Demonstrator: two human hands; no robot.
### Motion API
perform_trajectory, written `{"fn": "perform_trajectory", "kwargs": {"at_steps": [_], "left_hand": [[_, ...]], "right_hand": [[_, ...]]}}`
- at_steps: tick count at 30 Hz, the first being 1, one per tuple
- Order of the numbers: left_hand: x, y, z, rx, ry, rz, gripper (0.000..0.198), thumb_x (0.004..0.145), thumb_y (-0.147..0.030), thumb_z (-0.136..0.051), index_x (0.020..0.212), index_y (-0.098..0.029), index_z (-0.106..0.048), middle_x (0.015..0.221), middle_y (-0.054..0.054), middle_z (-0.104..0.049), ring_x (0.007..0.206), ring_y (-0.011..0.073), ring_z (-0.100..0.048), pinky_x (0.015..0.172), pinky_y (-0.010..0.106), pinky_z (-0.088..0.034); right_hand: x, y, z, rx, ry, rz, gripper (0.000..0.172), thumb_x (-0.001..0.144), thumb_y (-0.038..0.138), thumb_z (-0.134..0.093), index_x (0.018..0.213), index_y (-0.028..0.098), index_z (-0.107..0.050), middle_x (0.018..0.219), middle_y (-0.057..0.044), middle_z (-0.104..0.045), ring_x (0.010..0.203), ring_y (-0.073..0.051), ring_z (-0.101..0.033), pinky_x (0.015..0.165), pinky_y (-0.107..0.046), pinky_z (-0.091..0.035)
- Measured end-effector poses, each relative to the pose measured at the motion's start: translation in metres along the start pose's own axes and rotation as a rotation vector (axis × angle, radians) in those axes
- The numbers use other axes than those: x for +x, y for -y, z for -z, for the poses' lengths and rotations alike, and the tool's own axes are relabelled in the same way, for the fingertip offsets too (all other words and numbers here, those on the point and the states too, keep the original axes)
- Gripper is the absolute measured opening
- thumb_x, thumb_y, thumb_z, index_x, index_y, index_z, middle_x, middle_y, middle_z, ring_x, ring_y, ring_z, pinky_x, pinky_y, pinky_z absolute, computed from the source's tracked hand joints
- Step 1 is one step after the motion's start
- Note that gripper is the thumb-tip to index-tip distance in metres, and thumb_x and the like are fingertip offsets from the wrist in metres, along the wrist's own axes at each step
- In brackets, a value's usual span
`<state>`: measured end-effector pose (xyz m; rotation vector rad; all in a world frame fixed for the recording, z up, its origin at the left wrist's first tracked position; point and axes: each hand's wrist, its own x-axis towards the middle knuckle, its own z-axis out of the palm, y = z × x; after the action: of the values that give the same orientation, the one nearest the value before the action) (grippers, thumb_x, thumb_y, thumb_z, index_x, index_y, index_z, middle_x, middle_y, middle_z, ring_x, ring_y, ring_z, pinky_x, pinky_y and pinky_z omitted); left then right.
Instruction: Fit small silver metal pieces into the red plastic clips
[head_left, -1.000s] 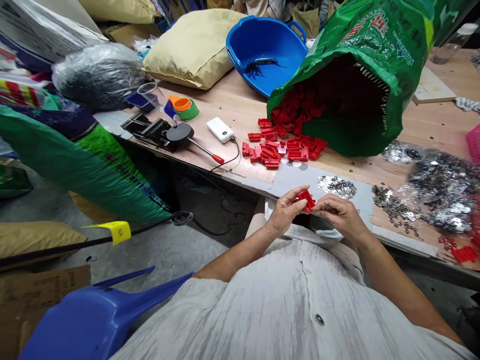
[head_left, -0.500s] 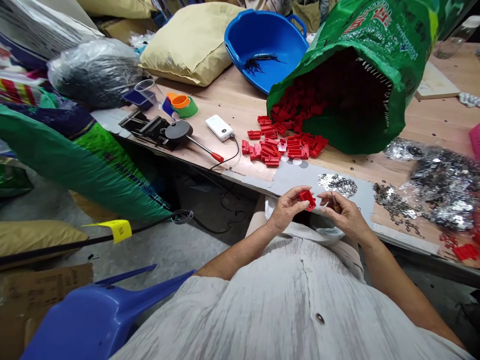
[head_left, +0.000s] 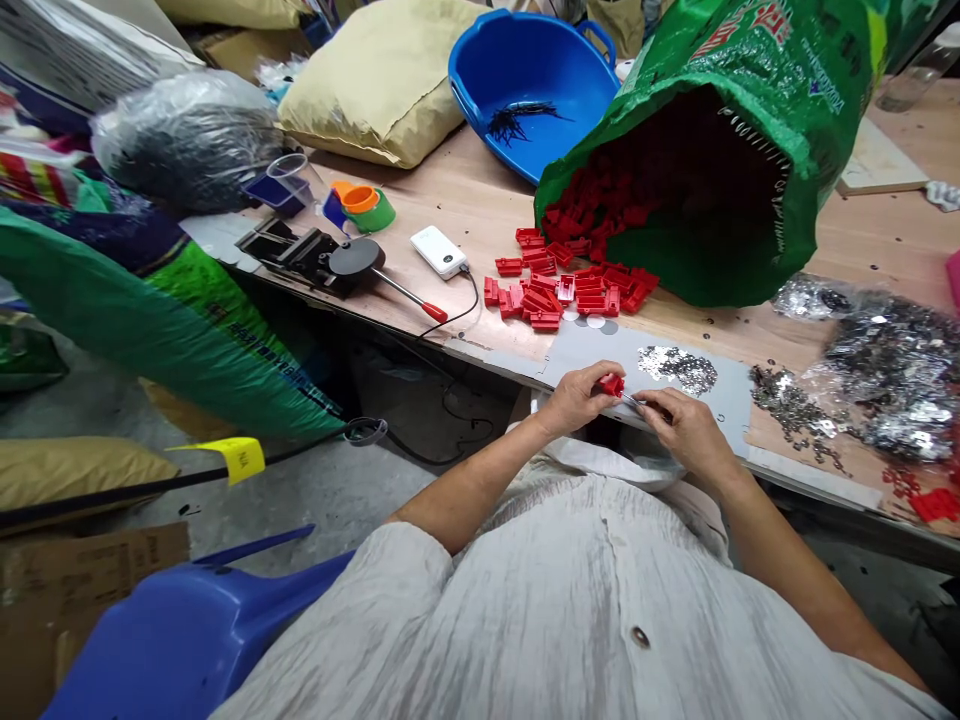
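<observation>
At the table's front edge my left hand (head_left: 576, 402) is closed on a small red plastic part (head_left: 611, 385). Just right of it, my right hand (head_left: 679, 420) pinches a thin metal tool (head_left: 631, 400), its tip pointing at the red part and seeming to touch it. The tool's handle is mostly hidden in the fingers. Beyond my hands lies a small pile of shiny metal pieces (head_left: 677, 370) on a grey sheet. More red parts (head_left: 544, 300) are heaped in front of an open green sack (head_left: 712, 290) that holds many others.
A blue basin (head_left: 540, 60) with dark thin pieces stands behind. A black lever device (head_left: 300, 255), a white power bank (head_left: 439, 252) and coloured cups (head_left: 375, 212) sit to the left. Bagged metal pieces (head_left: 892, 370) lie right. A blue stool (head_left: 172, 630) is at lower left.
My right hand has brought the metal tool's tip against or near the red part. My left hand has tilted the part and covers more of it.
</observation>
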<state>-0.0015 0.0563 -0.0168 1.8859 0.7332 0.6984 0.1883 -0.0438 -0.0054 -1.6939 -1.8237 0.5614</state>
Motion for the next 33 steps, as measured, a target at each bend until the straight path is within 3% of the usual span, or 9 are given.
{"fn": "perform_trajectory", "kwargs": {"at_steps": [5,14,21,29,33], "left_hand": [[0.005,0.0,0.003,0.001,0.073,-0.001,0.038,0.076,-0.02,-0.07,0.114,-0.021,-0.066,0.112,0.004,-0.07,0.101,0.0175,-0.065,0.095,0.027,-0.045],[0.007,0.005,0.003,0.01,0.082,0.003,0.042,0.075,-0.019,-0.072,0.117,-0.022,-0.069,0.118,0.005,-0.071,0.109,0.02,-0.066,0.1,0.03,-0.046],[0.008,0.006,0.003,0.054,0.097,-0.009,0.04,0.076,-0.018,-0.071,0.116,-0.019,-0.069,0.115,0.005,-0.072,0.106,0.0191,-0.066,0.096,0.027,-0.046],[0.009,0.009,0.003,0.064,0.11,-0.005,0.039,0.074,-0.012,-0.066,0.111,-0.02,-0.069,0.109,0.002,-0.073,0.098,0.0165,-0.066,0.093,0.026,-0.046],[0.009,0.008,0.003,0.052,0.111,0.019,0.037,0.074,-0.016,-0.066,0.111,-0.02,-0.068,0.107,0.002,-0.072,0.097,0.0165,-0.065,0.091,0.026,-0.046]], "right_hand": [[0.005,0.0,0.0,-0.032,0.019,0.016,0.024,0.092,0.027,-0.053,0.105,0.021,-0.072,0.097,-0.007,-0.072,0.087,-0.021,-0.067,0.079,-0.036,-0.051],[0.009,0.002,0.0,-0.063,0.044,0.021,0.024,0.091,0.023,-0.052,0.103,0.021,-0.072,0.099,-0.007,-0.073,0.09,-0.022,-0.067,0.081,-0.038,-0.051],[0.008,0.004,-0.002,-0.13,0.05,-0.049,0.023,0.091,0.022,-0.052,0.102,0.021,-0.072,0.099,-0.006,-0.072,0.089,-0.021,-0.066,0.08,-0.035,-0.049],[0.012,0.033,-0.013,-0.338,0.051,-0.221,0.022,0.094,0.022,-0.049,0.098,0.021,-0.07,0.098,-0.007,-0.07,0.089,-0.021,-0.064,0.073,-0.032,-0.046],[0.01,0.03,-0.013,-0.256,0.042,-0.211,0.022,0.093,0.023,-0.048,0.099,0.022,-0.069,0.099,-0.006,-0.069,0.089,-0.021,-0.064,0.075,-0.033,-0.046]]}}
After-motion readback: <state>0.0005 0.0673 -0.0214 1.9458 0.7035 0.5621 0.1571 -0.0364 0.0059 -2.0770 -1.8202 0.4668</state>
